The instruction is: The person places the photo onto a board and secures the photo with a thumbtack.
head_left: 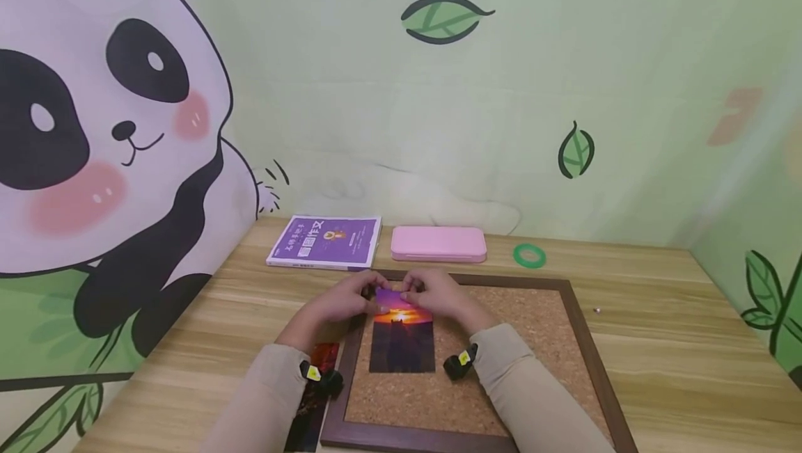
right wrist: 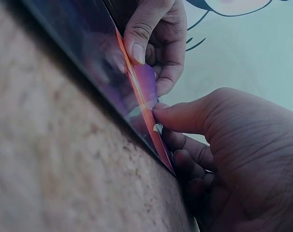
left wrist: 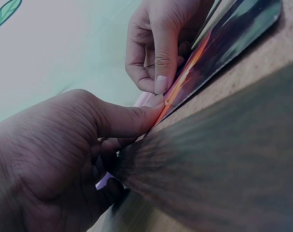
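Observation:
A sunset photo print (head_left: 402, 348) lies upright over the left part of a cork board (head_left: 501, 390) in a dark brown wooden frame. At its upper left, my left hand (head_left: 343, 298) pinches the edge, thumb on the picture side. My right hand (head_left: 441, 293) pinches the upper right edge with thumb and curled fingers. Close up in the right wrist view, the glossy photo (right wrist: 100, 72) slants across, and a small shiny bit shows near the right thumb (right wrist: 180, 116). What the curled fingertips touch behind the edge is hidden.
Beyond the board are a purple book (head_left: 328, 241), a pink case (head_left: 438, 243) and a green ring (head_left: 529, 256). A tiny shiny object (head_left: 596, 310) lies right of the board. Another dark, reddish print (head_left: 324, 355) lies beside the board's left edge, partly under my left forearm.

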A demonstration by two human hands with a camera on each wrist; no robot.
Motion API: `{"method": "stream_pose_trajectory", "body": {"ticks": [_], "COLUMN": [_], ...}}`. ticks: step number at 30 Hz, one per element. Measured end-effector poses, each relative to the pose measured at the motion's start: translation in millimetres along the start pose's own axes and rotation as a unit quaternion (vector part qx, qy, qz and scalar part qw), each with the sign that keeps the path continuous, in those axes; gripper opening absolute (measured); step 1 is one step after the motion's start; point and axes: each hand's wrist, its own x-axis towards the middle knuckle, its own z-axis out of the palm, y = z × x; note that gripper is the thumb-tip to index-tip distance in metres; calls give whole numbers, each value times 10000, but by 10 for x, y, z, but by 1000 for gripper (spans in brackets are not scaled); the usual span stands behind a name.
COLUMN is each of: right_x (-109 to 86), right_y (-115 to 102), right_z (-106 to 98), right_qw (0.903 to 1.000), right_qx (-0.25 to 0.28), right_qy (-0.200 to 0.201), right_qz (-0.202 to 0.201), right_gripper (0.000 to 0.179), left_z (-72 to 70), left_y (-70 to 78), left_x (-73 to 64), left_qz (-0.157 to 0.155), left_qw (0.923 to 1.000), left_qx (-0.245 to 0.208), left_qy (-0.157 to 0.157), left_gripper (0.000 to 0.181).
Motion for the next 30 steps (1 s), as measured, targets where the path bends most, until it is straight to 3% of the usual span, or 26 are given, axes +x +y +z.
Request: {"method": "stream_pose_trajectory", "body": {"ticks": [30], "right_x": [-3], "right_y": [1], "right_z": [17], "right_qw": [9997], "right_qx": [-21], "right_qy": [-11], "right_qz": [253], "right_gripper": [6], "left_z": [1], "left_y": [-35], "left_x": [23], "left_qz": [89], "left_qw": [10000], "left_qx": [35], "left_qy": [-23], "left_gripper": [36]}}
